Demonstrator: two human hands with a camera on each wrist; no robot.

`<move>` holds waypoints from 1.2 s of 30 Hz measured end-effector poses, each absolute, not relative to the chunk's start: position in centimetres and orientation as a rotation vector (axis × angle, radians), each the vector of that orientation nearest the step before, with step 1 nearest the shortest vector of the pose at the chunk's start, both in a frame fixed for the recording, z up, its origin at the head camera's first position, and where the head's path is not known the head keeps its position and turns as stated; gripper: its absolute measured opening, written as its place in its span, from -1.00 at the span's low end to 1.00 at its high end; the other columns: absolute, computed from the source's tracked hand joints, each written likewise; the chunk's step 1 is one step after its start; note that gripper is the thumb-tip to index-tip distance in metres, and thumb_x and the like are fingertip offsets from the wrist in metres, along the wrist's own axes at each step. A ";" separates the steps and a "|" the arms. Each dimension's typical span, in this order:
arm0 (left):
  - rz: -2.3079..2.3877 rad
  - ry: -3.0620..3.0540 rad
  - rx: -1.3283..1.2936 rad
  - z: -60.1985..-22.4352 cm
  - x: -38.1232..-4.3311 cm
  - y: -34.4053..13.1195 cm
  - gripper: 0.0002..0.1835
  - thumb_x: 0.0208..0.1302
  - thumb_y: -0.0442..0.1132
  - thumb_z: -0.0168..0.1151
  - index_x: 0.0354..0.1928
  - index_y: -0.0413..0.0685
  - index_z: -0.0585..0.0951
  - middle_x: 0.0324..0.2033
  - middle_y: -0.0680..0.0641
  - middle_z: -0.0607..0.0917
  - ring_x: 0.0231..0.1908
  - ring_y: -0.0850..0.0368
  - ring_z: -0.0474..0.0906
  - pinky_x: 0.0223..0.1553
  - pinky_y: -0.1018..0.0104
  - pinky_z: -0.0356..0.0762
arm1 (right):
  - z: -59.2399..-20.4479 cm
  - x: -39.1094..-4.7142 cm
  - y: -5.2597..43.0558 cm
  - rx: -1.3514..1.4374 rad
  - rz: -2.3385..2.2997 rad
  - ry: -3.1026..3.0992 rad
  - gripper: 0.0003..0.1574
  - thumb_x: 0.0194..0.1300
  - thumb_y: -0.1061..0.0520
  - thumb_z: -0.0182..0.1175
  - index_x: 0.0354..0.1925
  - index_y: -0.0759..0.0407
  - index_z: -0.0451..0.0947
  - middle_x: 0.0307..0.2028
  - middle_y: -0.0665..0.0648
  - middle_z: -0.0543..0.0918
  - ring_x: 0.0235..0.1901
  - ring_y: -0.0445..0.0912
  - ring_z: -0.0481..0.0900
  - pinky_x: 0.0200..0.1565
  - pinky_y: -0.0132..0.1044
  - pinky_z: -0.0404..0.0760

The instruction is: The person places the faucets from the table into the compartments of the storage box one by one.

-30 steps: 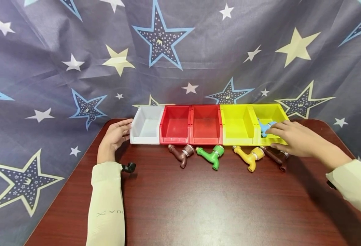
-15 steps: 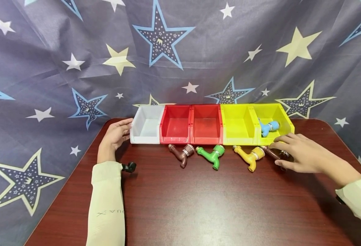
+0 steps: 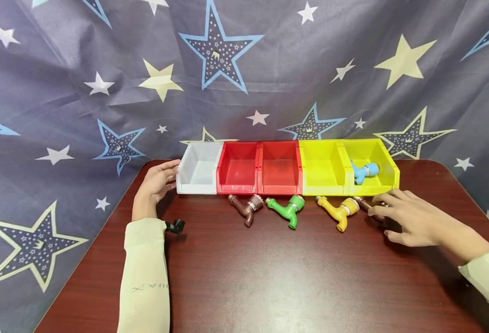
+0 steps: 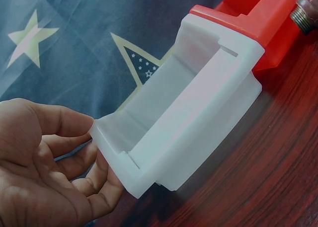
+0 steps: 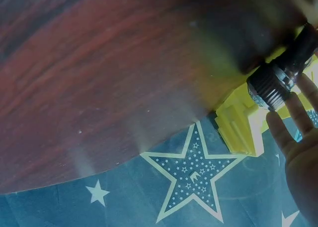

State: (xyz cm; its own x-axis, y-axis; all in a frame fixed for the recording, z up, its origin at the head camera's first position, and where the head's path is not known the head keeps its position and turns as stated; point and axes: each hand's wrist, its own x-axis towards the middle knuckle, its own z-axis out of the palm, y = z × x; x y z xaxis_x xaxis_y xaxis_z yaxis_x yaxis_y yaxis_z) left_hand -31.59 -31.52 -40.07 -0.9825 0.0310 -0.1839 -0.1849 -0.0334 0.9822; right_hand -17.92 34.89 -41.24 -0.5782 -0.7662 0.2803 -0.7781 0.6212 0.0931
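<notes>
At the left end of the bin row, my left hand [image 3: 157,182] rests its fingertips against the side of the white bin [image 3: 198,187]. The left wrist view shows the fingers loosely bent at the bin's [image 4: 218,117] edge, not wrapped round it. My right hand [image 3: 415,219] is over a dark brown tap [image 3: 365,203], partly hidden beneath the fingers. In the right wrist view the fingertips lie right beside the ribbed knob of that tap [image 5: 273,85]. A blue tap [image 3: 365,172] lies inside the rightmost yellow bin [image 3: 371,189].
Two red bins [image 3: 238,188] and another yellow bin [image 3: 323,189] stand between the end bins. In front lie a brown tap [image 3: 246,210], a green tap [image 3: 287,212] and a yellow tap [image 3: 337,213]. A star-patterned cloth [image 3: 244,106] hangs behind the table [image 3: 269,277].
My right hand has left the rightmost yellow bin, with the blue tap lying inside it, and has moved toward me over the brown tap. The left hand has stayed still.
</notes>
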 end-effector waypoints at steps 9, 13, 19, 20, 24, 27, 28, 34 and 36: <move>2.153 2.077 -0.161 -39.9 -31.5 -31.5 -0.48 0.55 -0.33 0.10 0.48 -0.21 0.36 -0.13 0.07 0.73 -0.18 0.20 0.64 -0.05 0.19 0.52 | -41.5 -18.1 34.7 1.241 0.042 -2.614 -0.37 -0.23 0.04 0.46 -0.05 -0.15 0.61 -0.03 -0.02 0.57 0.00 0.01 0.48 -0.13 0.05 0.40; 2.157 2.072 -0.162 -39.9 -31.6 -31.5 -0.48 0.55 -0.33 0.10 0.48 -0.21 0.36 -0.13 0.08 0.73 -0.18 0.19 0.65 -0.05 0.19 0.52 | -41.4 -18.2 34.6 1.223 0.015 -2.636 -0.40 -0.21 0.02 0.47 -0.07 -0.19 0.61 -0.07 -0.06 0.58 -0.03 -0.03 0.47 -0.17 -0.03 0.38; 2.164 2.070 -0.164 -39.9 -31.6 -31.5 -0.48 0.54 -0.33 0.11 0.48 -0.20 0.37 -0.14 0.08 0.73 -0.19 0.20 0.66 -0.06 0.20 0.53 | -41.2 -18.1 34.3 1.197 -0.004 -2.664 -0.45 -0.20 -0.04 0.50 -0.12 -0.23 0.63 -0.16 -0.15 0.54 -0.10 -0.09 0.42 -0.24 -0.13 0.29; 2.164 2.072 -0.165 -40.0 -31.6 -31.5 -0.48 0.54 -0.33 0.11 0.48 -0.20 0.37 -0.14 0.08 0.73 -0.19 0.20 0.66 -0.06 0.20 0.53 | -41.1 -18.1 34.2 1.191 -0.002 -2.670 -0.46 -0.20 -0.06 0.50 -0.13 -0.24 0.64 -0.16 -0.16 0.53 -0.11 -0.10 0.42 -0.24 -0.13 0.27; 2.154 2.075 -0.174 -40.1 -31.5 -31.6 -0.48 0.54 -0.33 0.11 0.48 -0.21 0.36 -0.14 0.08 0.73 -0.20 0.21 0.66 -0.04 0.19 0.53 | -41.3 -17.9 34.1 1.177 0.005 -2.692 -0.47 -0.21 -0.10 0.52 -0.15 -0.27 0.64 -0.19 -0.19 0.50 -0.14 -0.12 0.38 -0.27 -0.16 0.24; 2.149 2.079 -0.183 -40.1 -31.4 -31.5 -0.48 0.54 -0.32 0.12 0.47 -0.22 0.37 -0.15 0.08 0.74 -0.21 0.21 0.66 -0.04 0.18 0.53 | -41.4 -17.7 34.1 1.177 -0.006 -2.697 -0.47 -0.21 -0.12 0.52 -0.15 -0.27 0.64 -0.20 -0.19 0.49 -0.16 -0.13 0.36 -0.29 -0.17 0.22; 2.146 2.082 -0.180 -40.1 -31.4 -31.5 -0.48 0.54 -0.32 0.11 0.48 -0.22 0.36 -0.15 0.08 0.74 -0.21 0.21 0.66 -0.03 0.18 0.53 | -41.4 -17.7 34.0 1.177 -0.010 -2.696 -0.46 -0.22 -0.12 0.52 -0.15 -0.27 0.64 -0.21 -0.19 0.48 -0.17 -0.13 0.36 -0.29 -0.18 0.21; 2.144 2.094 -0.161 -39.9 -31.5 -31.4 -0.48 0.54 -0.33 0.10 0.48 -0.23 0.35 -0.15 0.08 0.74 -0.22 0.22 0.66 -0.02 0.16 0.51 | -41.3 -17.4 33.8 1.182 -0.031 -2.669 -0.45 -0.25 -0.14 0.51 -0.16 -0.26 0.64 -0.23 -0.19 0.47 -0.19 -0.11 0.35 -0.30 -0.18 0.18; 2.147 2.087 -0.162 -39.9 -31.6 -31.4 -0.48 0.54 -0.33 0.10 0.48 -0.22 0.36 -0.13 0.08 0.74 -0.21 0.21 0.66 -0.01 0.16 0.51 | -41.2 -17.3 33.8 1.183 -0.036 -2.662 -0.45 -0.26 -0.14 0.51 -0.17 -0.27 0.63 -0.23 -0.19 0.47 -0.18 -0.11 0.35 -0.29 -0.18 0.18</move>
State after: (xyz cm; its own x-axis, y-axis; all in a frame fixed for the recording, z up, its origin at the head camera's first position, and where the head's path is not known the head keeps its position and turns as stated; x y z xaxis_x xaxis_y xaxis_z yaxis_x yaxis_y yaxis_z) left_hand -31.56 -31.39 -39.89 -0.9839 0.0276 -0.1765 -0.1772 -0.0260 0.9838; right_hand -17.34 33.77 -41.15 -0.6484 -0.7355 0.1967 -0.7298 0.6740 0.1145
